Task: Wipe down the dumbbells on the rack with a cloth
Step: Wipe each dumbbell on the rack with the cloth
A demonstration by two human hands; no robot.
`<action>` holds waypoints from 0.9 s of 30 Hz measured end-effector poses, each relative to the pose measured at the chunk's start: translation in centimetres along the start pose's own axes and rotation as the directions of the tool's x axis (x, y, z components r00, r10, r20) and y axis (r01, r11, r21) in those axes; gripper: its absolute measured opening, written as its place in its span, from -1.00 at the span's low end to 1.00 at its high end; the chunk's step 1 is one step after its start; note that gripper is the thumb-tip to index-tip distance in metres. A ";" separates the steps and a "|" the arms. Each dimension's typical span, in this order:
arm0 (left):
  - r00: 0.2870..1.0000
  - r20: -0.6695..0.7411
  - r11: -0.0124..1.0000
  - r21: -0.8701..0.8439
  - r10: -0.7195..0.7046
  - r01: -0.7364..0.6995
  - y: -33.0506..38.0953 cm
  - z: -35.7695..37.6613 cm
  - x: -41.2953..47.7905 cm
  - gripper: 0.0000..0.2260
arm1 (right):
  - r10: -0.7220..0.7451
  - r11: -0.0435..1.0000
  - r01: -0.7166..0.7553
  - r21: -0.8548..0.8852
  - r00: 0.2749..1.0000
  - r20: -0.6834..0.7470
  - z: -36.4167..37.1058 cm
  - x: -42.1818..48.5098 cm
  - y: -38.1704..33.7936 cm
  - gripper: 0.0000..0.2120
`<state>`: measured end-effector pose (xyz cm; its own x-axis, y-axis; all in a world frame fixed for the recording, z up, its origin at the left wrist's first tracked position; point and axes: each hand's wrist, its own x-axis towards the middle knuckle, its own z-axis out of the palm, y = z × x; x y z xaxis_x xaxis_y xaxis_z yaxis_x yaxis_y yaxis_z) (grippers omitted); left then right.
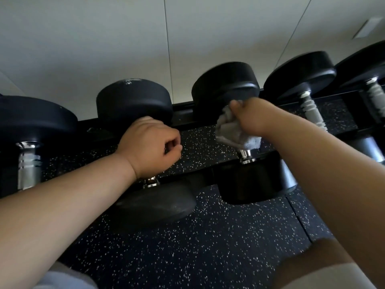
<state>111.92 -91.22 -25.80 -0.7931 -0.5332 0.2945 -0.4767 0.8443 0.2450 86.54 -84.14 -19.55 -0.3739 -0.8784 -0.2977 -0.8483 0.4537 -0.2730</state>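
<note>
Five dumbbells point(300, 74) show on the rack point(187, 113). Wiping is under way on the third dumbbell point(225, 84) from the left: the right grip point(252, 115) clutches the cloth point(235, 132), bunched round its handle. The left grip point(150, 142) is curled over the second dumbbell point(133, 99) at its handle, which is hidden, probably to steady it. No dumbbell looks plainly cleaner than another, so I cannot tell which are done. The third's heads likely remain, perhaps its neighbours too.
</note>
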 end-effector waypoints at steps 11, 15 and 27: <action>1.000 0.005 1.000 0.010 -0.011 0.011 -0.1 0.0 0.1 -0.73 | -0.101 0.994 0.105 -0.040 0.990 0.099 1.0 1.1 0.5 -0.70; 1.000 0.010 1.000 0.018 -0.015 0.015 -0.2 0.2 0.0 -0.72 | -0.272 0.958 0.278 -0.066 0.958 0.091 1.1 2.1 1.2 -0.82; 0.997 0.068 0.998 0.054 -0.031 0.028 0.0 -0.3 0.1 -0.70 | -0.259 0.944 0.263 0.201 0.965 -0.046 2.3 -12.4 -2.9 -0.73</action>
<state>111.93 -91.33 -25.53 -0.8018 -0.5544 0.2233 -0.5181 0.8310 0.2027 94.50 -74.27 -17.18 -0.1579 -0.9719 -0.1748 -0.8233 0.2273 -0.5202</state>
